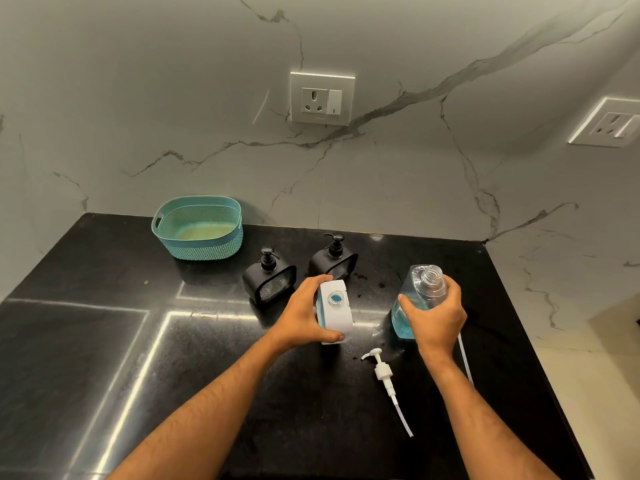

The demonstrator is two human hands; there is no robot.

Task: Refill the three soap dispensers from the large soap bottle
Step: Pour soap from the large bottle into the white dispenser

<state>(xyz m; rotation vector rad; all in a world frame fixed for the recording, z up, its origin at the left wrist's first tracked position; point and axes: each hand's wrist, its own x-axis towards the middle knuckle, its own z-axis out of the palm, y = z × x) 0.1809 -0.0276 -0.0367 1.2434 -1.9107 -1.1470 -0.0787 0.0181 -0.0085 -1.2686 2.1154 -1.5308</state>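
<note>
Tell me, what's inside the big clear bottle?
Blue soap fills the lower part of the big clear bottle; its open neck looks empty. The right hand covers some of it.

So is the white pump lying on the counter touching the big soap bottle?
Apart. The head view shows the white pump lying on bare black counter, with a clear gap to the large soap bottle, which the right hand grips.
</note>
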